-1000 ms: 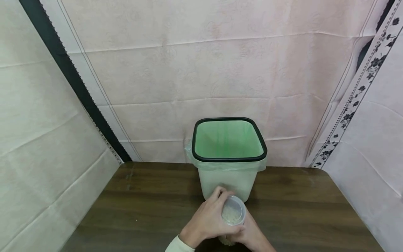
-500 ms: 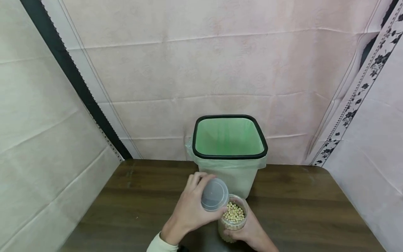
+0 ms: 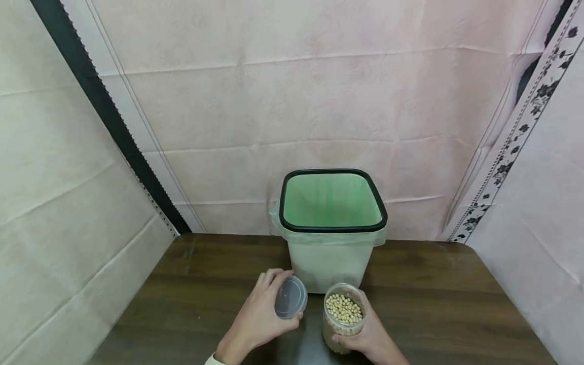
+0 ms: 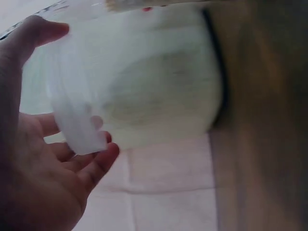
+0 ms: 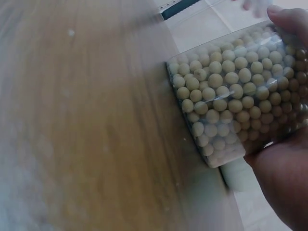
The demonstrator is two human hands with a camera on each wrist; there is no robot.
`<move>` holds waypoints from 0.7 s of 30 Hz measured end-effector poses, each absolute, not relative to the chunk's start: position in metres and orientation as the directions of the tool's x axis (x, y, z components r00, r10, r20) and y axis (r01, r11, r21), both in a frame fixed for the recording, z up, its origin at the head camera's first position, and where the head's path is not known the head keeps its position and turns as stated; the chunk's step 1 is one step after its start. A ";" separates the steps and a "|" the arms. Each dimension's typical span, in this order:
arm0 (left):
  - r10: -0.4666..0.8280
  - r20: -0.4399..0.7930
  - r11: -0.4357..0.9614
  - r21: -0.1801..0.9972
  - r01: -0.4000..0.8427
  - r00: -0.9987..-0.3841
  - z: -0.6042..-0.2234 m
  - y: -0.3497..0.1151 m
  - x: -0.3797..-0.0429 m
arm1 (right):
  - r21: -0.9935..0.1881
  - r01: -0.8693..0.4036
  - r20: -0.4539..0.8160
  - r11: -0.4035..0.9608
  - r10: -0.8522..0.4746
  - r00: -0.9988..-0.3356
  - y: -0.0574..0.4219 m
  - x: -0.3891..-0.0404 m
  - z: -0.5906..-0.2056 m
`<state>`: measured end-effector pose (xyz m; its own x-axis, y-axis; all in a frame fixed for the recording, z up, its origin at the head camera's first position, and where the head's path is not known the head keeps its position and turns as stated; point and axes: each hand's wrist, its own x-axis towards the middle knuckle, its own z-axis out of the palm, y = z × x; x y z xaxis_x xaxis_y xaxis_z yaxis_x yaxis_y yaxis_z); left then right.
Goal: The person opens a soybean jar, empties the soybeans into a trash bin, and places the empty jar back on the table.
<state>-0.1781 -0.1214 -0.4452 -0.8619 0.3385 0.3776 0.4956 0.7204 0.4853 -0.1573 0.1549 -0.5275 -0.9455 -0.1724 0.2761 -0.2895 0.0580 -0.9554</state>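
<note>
A clear jar (image 3: 329, 332) full of pale round soybeans (image 3: 344, 309) stands without its lid near the front of the table, and my right hand (image 3: 376, 337) grips its side. In the right wrist view the beans (image 5: 236, 91) show through the jar's wall, with the thumb over its upper part. My left hand (image 3: 255, 314) holds the translucent round lid (image 3: 291, 297) by its edge, apart from the jar and to its left. In the left wrist view the lid (image 4: 72, 96) sits between thumb and fingers.
Behind both hands stands a pale green bin (image 3: 326, 258) with a black rim and a bag liner inside. The brown wooden table (image 3: 205, 284) meets light cloth walls (image 3: 319, 101) at the back and sides. A tiny pale speck lies on the table at left.
The lid has come off the jar; my left hand has carried it left and away. The beans inside now show from above. My right hand still holds the jar, slightly further right.
</note>
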 end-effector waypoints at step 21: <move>0.419 -0.092 0.810 0.487 0.326 -0.903 -0.493 -0.095 -0.184 | -0.951 -0.297 0.281 0.086 -0.164 -0.946 0.170 -0.158 -0.528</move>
<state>-0.1842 -0.0952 -0.4929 -0.9034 0.4190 -0.0918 0.3262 0.8101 0.4871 -0.1577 0.1700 -0.5276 -0.9457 -0.1640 0.2806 -0.2970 0.0855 -0.9510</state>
